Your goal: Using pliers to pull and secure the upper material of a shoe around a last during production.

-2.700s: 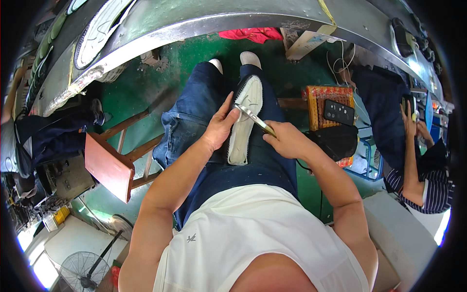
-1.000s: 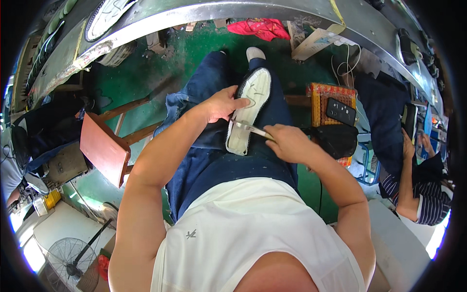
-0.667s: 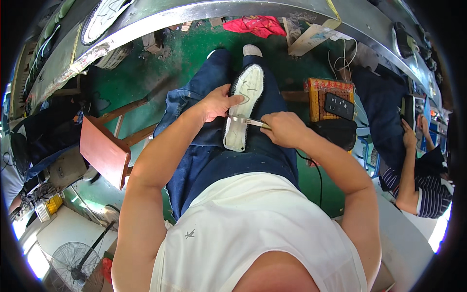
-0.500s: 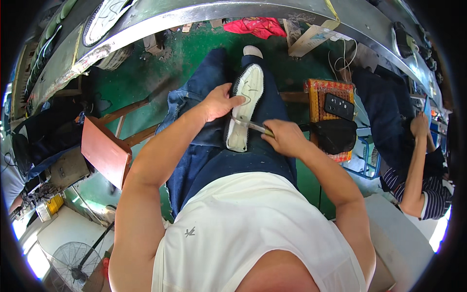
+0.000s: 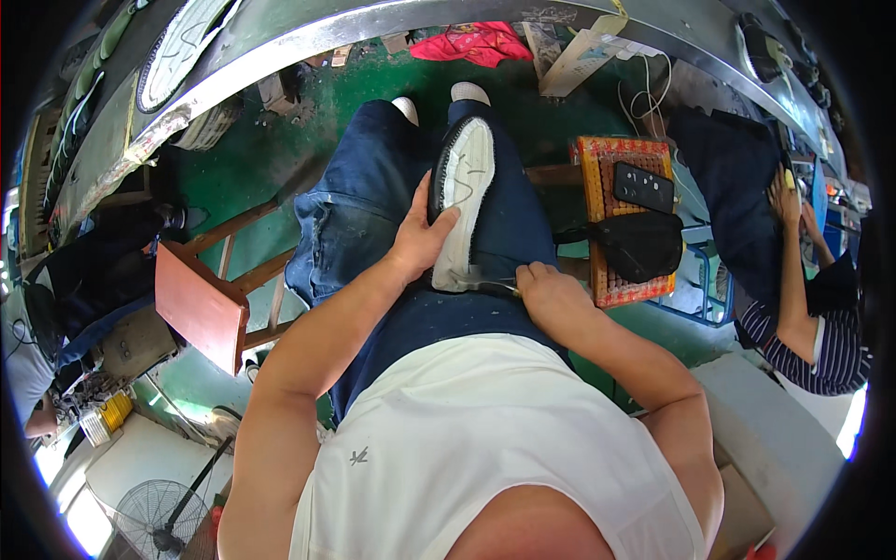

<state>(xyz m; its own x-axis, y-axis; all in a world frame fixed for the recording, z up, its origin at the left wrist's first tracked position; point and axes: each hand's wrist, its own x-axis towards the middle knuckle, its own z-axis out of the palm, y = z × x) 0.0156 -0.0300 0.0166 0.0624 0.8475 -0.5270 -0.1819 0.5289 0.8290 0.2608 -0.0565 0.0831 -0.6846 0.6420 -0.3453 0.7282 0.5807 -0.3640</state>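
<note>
A white shoe [image 5: 467, 177] with a dark stitched edge lies lengthwise on my lap, toe pointing away from me. My left hand [image 5: 425, 233] grips its left side, the thumb on the upper and the fingers round the sole edge. My right hand [image 5: 553, 294] is closed on the handle of a small metal hammer [image 5: 504, 287] at the heel end of the shoe. The hammer's head is smeared by motion, so I cannot tell whether it touches the heel.
A metal-edged bench [image 5: 373, 39] curves across the far side, with another white shoe [image 5: 177, 56] on it. Right of my legs stands a beaded seat [image 5: 597, 177] bearing a black phone [image 5: 644, 186] and black pouch [image 5: 642, 247]. A wooden stool [image 5: 201, 303] is left; a co-worker [image 5: 798, 308] sits right.
The hammer and my right hand have moved nearer, from the shoe's middle to its heel. The shoe has rolled, showing more of its dark left edge. My left leg has shifted left.
</note>
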